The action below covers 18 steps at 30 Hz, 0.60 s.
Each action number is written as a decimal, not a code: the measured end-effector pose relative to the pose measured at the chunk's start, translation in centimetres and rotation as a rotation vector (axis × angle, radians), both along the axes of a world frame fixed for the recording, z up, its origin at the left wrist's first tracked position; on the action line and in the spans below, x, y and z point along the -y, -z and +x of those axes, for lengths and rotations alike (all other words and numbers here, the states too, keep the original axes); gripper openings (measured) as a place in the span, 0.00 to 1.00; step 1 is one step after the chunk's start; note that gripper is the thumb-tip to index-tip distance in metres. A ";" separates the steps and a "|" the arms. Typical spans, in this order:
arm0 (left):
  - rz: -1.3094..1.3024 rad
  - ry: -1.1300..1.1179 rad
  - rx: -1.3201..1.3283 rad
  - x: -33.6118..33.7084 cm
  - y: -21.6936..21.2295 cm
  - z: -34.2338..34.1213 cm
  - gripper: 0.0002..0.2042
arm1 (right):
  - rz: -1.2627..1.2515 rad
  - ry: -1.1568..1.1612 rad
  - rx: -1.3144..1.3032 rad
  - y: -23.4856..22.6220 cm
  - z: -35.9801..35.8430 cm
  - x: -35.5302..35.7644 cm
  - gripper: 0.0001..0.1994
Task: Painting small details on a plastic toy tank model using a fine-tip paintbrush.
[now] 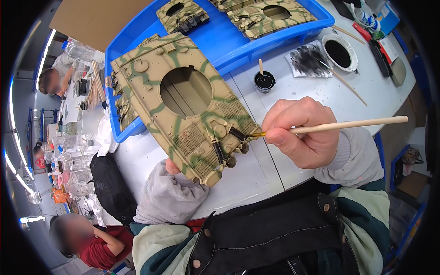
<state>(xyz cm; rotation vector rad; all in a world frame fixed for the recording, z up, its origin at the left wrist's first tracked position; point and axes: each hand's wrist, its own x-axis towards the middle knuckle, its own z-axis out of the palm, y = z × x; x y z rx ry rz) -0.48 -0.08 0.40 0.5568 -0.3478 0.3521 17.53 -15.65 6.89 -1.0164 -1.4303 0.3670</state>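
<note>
A camouflaged model tank hull, tan with green stripes and a round opening in its top, is tilted in front of me. My left hand holds it up from beneath; the hull hides most of that hand. Pinched in my right hand is a thin paintbrush with a pale wooden handle. Its tip meets, or nearly meets, one of two black cylindrical parts at the hull's end. The other black cylinder lies beside it.
Behind the hull, a blue tray holds several more camouflaged hulls. A small pot of black paint, a smeared cloth or paper and a white dish of black paint stand to the right. Co-workers sit at the left.
</note>
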 end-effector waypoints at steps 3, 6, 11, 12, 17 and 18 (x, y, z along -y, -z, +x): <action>-0.030 -0.025 0.011 0.1 -0.4 0.2 0.44 | -0.020 0.011 -0.022 0.1 0.0 0.0 0.06; 0.269 -0.128 -0.288 -1.0 -0.5 -0.6 0.41 | -0.028 0.035 -0.074 0.1 -0.1 0.1 0.05; 0.182 0.061 -0.599 -2.1 -1.3 -2.3 0.48 | 0.019 0.140 -0.256 0.5 -0.9 -0.1 0.05; 0.183 0.057 -0.600 -2.2 -1.5 -2.2 0.48 | 0.019 0.130 -0.293 0.4 -0.9 -0.1 0.05; -0.070 0.219 -0.079 0.1 -2.5 1.1 0.47 | 0.002 0.035 -0.507 -0.5 -0.4 -0.2 0.06; -0.070 0.221 -0.078 0.1 -2.4 1.1 0.47 | -0.020 0.065 -0.552 -0.5 -0.1 -0.1 0.06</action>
